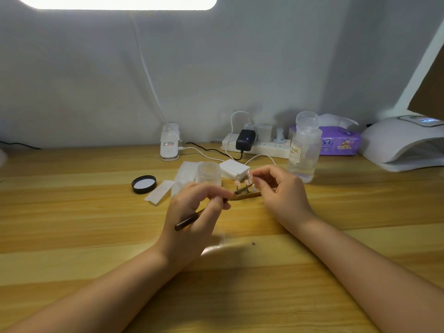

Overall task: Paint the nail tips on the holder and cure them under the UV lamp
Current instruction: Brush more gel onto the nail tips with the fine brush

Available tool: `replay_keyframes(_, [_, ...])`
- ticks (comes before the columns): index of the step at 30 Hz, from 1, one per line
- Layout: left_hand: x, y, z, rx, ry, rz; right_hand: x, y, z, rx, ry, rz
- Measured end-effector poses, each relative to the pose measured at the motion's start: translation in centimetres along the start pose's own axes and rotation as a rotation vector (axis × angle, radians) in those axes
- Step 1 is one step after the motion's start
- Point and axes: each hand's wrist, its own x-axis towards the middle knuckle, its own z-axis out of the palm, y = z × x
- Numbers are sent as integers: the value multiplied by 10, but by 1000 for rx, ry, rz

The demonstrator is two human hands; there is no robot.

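Near the middle of the desk (72, 236), seen from the head camera, a wooden holder (247, 195) lies flat with small pink nail tips (237, 183) standing on short stems above it. The left hand (194, 212) grips a dark brush (189, 221), fingers curled round its handle, the brush end reaching toward the holder and the handle's rear end sticking out below the palm. The right hand (281, 188) hovers over the right end of the holder, thumb and forefinger pinching one nail tip stem (250, 175) with a pale tip on top. Just behind the left hand stands a clear jar (209, 173) on white wipes (185, 175), and its black lid (144, 184) lies apart toward the left. A stack of cotton pads (234, 168) sits just behind the holder. Along the back edge run a power strip (257, 145) with a black adapter, a lamp clamp (170, 144) and a purple tissue pack (338, 140). A clear bottle (304, 150) stands near the right hand. At the back right corner the white UV lamp (406, 143) sits with its opening facing the desk, well apart from the holder
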Motion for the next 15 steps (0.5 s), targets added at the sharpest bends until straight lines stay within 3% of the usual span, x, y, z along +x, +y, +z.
replay_keyframes(7, [2,-2,2,5,0,78,-1,0,0,-3,-11,-4])
replay_keyframes(15, [0,-4,0,-21,-14,24,-1,-1,0,13,-20,2])
